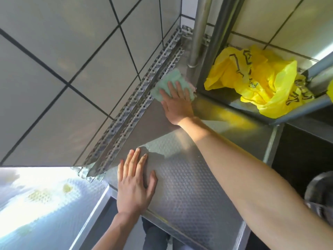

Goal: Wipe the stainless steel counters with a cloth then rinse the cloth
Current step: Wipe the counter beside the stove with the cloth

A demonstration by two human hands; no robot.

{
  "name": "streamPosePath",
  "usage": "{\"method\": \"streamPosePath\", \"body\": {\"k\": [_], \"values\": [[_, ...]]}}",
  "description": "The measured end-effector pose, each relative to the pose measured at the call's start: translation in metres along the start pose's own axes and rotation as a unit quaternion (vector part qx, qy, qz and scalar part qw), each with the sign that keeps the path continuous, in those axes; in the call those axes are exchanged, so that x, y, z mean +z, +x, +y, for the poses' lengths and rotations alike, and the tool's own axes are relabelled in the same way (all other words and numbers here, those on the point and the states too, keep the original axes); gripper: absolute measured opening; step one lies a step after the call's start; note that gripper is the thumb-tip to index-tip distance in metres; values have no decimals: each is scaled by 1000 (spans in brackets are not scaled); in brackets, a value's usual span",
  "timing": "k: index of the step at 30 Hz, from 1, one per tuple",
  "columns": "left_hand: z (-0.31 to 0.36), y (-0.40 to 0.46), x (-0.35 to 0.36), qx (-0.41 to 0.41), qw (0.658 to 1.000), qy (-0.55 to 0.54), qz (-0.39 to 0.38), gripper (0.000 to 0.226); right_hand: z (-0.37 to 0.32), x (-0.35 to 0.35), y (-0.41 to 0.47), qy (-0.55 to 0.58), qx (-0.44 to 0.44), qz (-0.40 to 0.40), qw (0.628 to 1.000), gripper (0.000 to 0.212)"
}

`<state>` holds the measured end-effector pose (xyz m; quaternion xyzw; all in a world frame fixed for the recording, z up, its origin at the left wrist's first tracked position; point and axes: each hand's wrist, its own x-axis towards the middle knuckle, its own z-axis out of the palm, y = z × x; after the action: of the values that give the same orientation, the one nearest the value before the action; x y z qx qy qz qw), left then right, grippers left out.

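A light green cloth (167, 83) lies flat at the far corner of the stainless steel counter (189, 186), close to the perforated metal strip along the wall. My right hand (177, 103) presses on the cloth with straight fingers, arm stretched far across the counter. Nearer to me, my left hand (135, 183) rests flat on the dimpled counter surface, fingers spread, holding nothing.
A yellow plastic bag (261, 82) sits on a lower steel shelf at the right. Steel posts (200, 31) rise behind the cloth. A tiled wall (72, 69) borders the counter on the left. A dark sink basin (302, 150) lies at the right.
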<state>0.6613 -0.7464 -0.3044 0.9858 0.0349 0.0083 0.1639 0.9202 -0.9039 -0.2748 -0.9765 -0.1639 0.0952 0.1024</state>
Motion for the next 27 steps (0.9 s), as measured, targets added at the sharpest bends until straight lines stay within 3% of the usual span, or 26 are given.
{"method": "streamPosePath", "body": {"k": [2, 5, 9, 12, 16, 18, 20, 24, 27], "values": [[1, 0, -3, -7, 1000, -1, -8, 62, -26, 10, -13, 7, -21, 15, 1000, 52], [5, 0, -6, -31, 999, -29, -5, 66, -43, 27, -71, 14, -150, 9, 989, 46], [7, -1, -11, -27, 998, -56, 8, 57, -3, 34, -167, 57, -214, -37, 974, 43], [8, -1, -16, -19, 998, -54, -11, 56, 62, 16, -224, 17, -164, -36, 986, 50], [-1, -7, -24, 0, 998, -66, -12, 54, 112, -4, -219, 22, 25, -13, 999, 54], [-9, -17, -26, -4, 999, -44, 4, 51, 93, -4, -186, 25, 106, 13, 994, 49], [-14, -26, -26, -7, 1000, -19, 10, 50, 54, 1, -152, 22, 126, 23, 992, 50], [-18, -29, -22, 3, 999, -15, 42, 50, -41, 25, -139, 65, 3, 31, 997, 47], [-20, -27, -18, 9, 998, -23, 56, 52, -72, 49, -196, 65, -96, -10, 993, 50]]}}
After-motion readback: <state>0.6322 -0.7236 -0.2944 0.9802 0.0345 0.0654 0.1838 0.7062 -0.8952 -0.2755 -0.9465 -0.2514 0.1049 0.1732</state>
